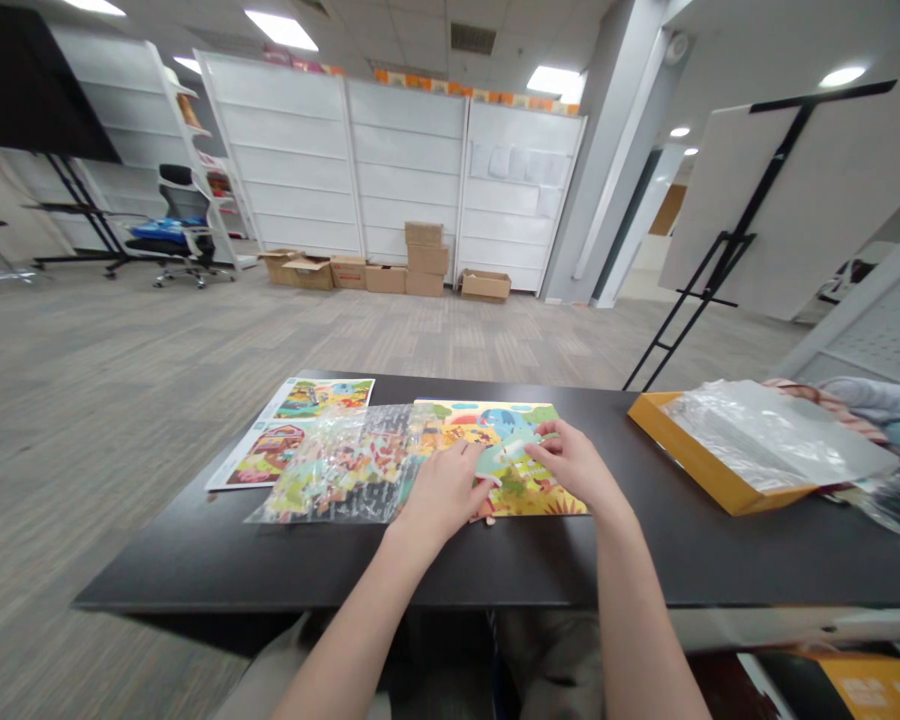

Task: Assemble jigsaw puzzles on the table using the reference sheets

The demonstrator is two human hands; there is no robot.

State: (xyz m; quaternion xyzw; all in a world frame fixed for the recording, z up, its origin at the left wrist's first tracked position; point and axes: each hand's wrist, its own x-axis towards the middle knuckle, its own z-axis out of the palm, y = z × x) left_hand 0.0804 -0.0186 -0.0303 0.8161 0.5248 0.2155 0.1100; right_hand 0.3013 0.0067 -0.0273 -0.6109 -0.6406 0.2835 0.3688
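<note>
A colourful picture puzzle board (562, 497) lies on the dark table in front of me. My left hand (444, 487) rests over its left part, thumb and fingers curled near a pale, white-edged piece; what they grip is partly hidden. My right hand (572, 462) is above the board's right side, thumb and forefinger closed at a pale green puzzle piece (514, 451). A clear plastic bag (345, 465) of loose puzzle pieces lies left of the board, close to my left hand. Small pieces (489, 520) show at the board's near edge.
A printed picture sheet (259, 455) lies partly under the bag. To the right, a yellow box (694, 470) holds clear plastic wrapping, with folded cloths (870, 395) beside it. The table's near edge (495, 606) is just before my lap. Cardboard boxes (425, 260) stand by the far shelves.
</note>
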